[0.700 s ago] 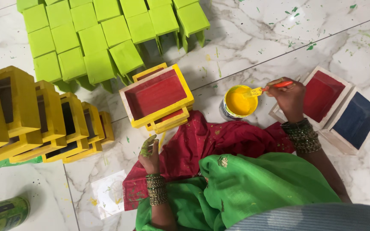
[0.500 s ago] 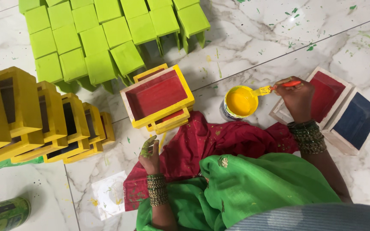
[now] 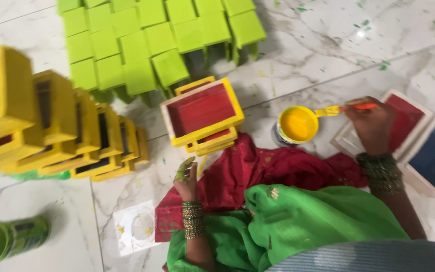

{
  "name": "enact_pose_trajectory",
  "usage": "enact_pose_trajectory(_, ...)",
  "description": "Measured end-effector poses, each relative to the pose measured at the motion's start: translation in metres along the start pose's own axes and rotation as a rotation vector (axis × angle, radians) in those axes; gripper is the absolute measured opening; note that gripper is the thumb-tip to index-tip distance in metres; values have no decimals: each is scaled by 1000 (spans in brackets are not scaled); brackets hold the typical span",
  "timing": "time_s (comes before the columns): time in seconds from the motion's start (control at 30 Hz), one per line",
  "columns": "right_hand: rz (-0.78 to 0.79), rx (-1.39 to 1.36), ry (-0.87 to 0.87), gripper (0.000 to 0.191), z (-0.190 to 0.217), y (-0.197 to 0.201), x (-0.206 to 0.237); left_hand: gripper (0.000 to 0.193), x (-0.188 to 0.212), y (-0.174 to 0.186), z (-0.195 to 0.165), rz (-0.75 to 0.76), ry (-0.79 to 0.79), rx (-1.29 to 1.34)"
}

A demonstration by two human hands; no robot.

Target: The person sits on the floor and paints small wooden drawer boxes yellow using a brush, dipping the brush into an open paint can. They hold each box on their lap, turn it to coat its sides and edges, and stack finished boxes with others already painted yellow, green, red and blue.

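Yellow paint loads the brush (image 3: pixel 351 107) my right hand (image 3: pixel 371 126) pinches over the paint can (image 3: pixel 296 125). Left hand (image 3: pixel 187 176) rests loosely curled, holding nothing, on red cloth (image 3: pixel 258 171). I'd worry drips could spot the red-topped box (image 3: pixel 406 121) beside it.

We see bare marble floor (image 3: pixel 328 55) open beyond the yellow paint tin (image 3: pixel 296 125); green boxes (image 3: pixel 157 40), the yellow-rimmed red tray (image 3: pixel 201 111) and yellow frames (image 3: pixel 61 131) block our left.
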State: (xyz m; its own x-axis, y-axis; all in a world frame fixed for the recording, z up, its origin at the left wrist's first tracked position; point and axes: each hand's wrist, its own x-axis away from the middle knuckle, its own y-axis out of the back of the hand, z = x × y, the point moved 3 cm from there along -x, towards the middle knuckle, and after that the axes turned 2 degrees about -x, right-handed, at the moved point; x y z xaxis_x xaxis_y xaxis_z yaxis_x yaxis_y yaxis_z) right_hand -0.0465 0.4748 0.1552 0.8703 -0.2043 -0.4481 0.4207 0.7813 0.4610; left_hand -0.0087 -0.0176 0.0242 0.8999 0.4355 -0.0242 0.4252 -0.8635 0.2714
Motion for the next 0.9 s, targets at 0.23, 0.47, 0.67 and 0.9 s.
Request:
enact_pose_trajectory(0.23, 34, -584, -130, 5, 86, -18, -29, 26, -8, 25, -16, 2, -24, 150)
enact_pose_trajectory(0.47, 446, -895, -160, 13, 199, -145, -51, 25, 7, 78, -11, -6, -5, 99)
enact_pose_trajectory(0.67, 549, -927, -187, 11, 244, -253, -26, 24, 20, 109, 2, 1, -17, 53)
enact_pose_trajectory(0.9, 607, -956, -259, 9, 260, -318, 11, 23, 30, 130, 19, 46, -8, -228)
